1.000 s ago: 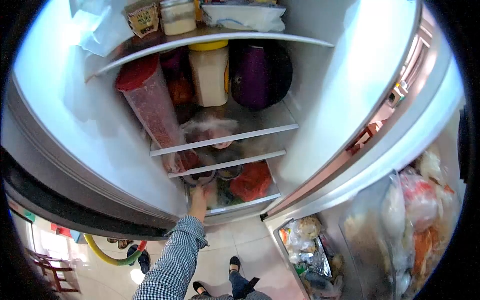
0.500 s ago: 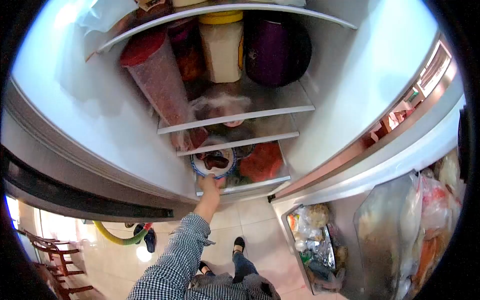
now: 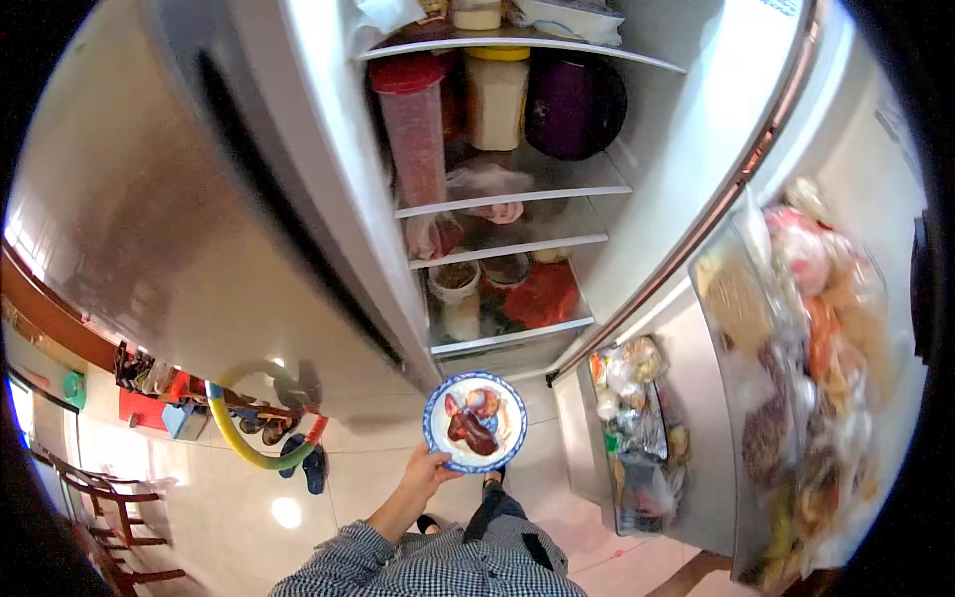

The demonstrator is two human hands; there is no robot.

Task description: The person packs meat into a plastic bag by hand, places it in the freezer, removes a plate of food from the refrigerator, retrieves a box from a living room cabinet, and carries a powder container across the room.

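Head view, centre and slightly low: a round white plate with a blue patterned rim point(image 3: 510, 433) is held above the floor, just in front of an open fridge, with glossy dark reddish-brown food pieces point(image 3: 476, 433) on it. The left grip point(image 3: 430, 471) is clasped on the plate's lower-left edge, below a black-and-white checked sleeve point(image 3: 338, 557). The right grip is outside the frame, so its state cannot be told.

Pale, glossy floor tiles point(image 3: 224, 507) spread across the lower left, with a bright reflection on them. There a yellow, green and red hoop point(image 3: 234, 441) lies near dark blue slippers point(image 3: 314, 468), and a brown wooden chair point(image 3: 104, 509) stands at the far lower left.

Glass shelves with white front edges point(image 3: 517, 196) fill the upper centre. They bear a tall clear container with a red lid point(image 3: 410, 134), a yellow-lidded jar of pale contents point(image 3: 495, 104) and a rounded dark purple container point(image 3: 575, 104); lower, a white tub point(image 3: 461, 313) stands beside a red bag point(image 3: 545, 297). Clear door bins point(image 3: 731, 289) on the right hold bagged food.
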